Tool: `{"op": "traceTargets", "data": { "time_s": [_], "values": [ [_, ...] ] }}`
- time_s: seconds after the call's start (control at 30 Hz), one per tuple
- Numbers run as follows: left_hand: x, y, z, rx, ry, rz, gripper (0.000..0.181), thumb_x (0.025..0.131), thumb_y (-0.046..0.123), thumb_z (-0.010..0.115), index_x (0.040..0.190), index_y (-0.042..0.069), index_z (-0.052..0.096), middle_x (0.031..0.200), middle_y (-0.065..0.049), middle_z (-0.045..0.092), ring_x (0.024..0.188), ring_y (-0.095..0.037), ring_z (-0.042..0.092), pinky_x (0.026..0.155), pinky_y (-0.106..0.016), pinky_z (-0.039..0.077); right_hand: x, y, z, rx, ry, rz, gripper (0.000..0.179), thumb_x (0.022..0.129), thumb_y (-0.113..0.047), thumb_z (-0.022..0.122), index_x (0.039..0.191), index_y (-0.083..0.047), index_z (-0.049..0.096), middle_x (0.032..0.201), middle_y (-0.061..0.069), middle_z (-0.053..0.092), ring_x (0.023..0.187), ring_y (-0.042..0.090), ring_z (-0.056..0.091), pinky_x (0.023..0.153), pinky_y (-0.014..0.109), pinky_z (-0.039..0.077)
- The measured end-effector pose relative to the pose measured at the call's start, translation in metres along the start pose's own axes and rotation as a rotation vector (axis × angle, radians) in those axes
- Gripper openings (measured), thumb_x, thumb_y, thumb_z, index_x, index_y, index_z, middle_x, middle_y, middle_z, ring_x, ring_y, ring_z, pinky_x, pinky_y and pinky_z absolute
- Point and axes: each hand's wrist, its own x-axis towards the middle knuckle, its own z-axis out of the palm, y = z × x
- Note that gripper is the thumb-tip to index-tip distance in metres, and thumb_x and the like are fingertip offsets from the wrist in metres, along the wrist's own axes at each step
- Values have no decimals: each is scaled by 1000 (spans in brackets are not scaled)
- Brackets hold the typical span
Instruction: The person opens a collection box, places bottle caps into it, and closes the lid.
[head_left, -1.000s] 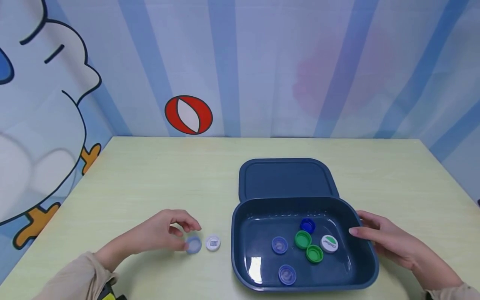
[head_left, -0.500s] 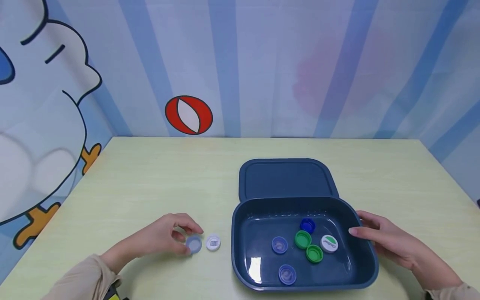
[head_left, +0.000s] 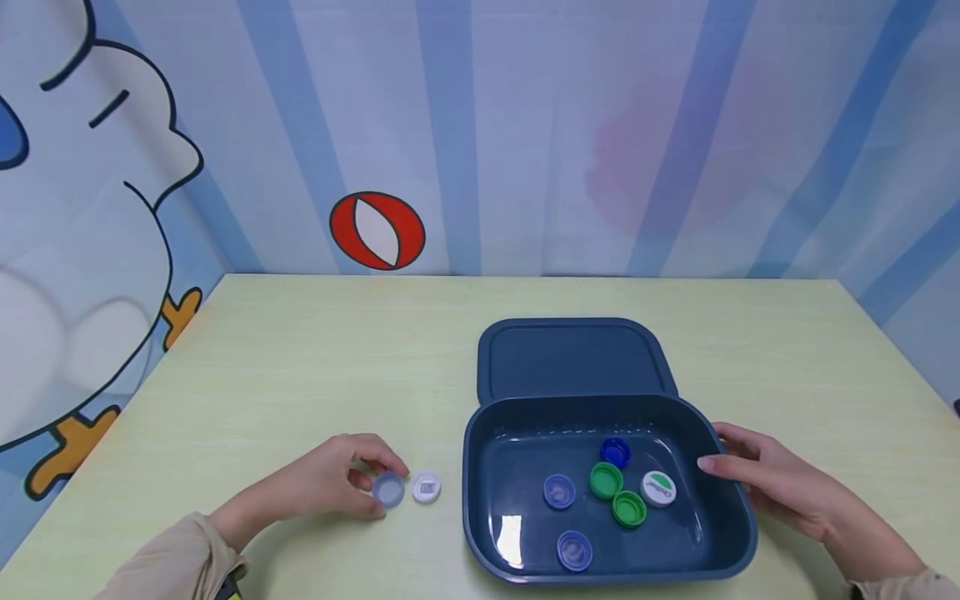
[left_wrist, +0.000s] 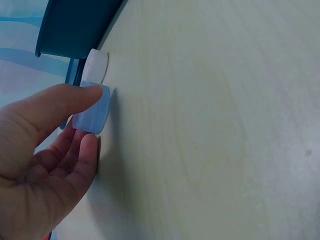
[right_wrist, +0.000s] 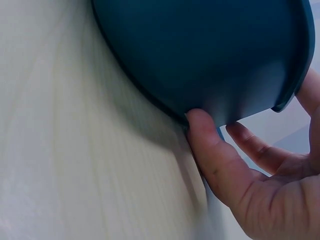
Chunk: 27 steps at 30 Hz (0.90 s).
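A pale blue bottle cap (head_left: 388,490) sits on the table between the thumb and fingers of my left hand (head_left: 322,477). In the left wrist view the thumb lies against the side of that cap (left_wrist: 92,111), with the fingers on its other side. Just right of it is a white bottle cap (head_left: 426,487) with a printed square on top. My right hand (head_left: 787,487) holds the right wall of a dark blue plastic box (head_left: 477,500), thumb over the rim and fingers outside. In the right wrist view fingers press the box's outer wall (right_wrist: 200,55).
Inside the box lie two purple-blue caps (head_left: 574,551), two green caps (head_left: 628,507), a dark blue cap (head_left: 615,452) and a white cap with a green mark (head_left: 658,489). Behind the box lies its dark blue lid (head_left: 573,357) on the pale wooden table (head_left: 337,350).
My left hand has shifted slightly right and its thumb and fingers have come around the pale blue bottle cap. The right hand and the box stay where they were.
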Motion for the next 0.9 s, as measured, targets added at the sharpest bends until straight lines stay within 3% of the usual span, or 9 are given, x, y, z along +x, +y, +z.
{"op": "traceTargets", "data": {
  "time_s": [0.9],
  "values": [
    [-2, -2, 1, 9, 2, 0, 35, 72, 7, 77, 106, 11, 67, 105, -4, 59, 90, -20, 53, 75, -24, 48, -1, -1, 1, 4, -10, -8, 58, 98, -16, 45, 140, 9, 15, 115, 6, 54, 99, 22, 61, 84, 46, 49]
  ]
}}
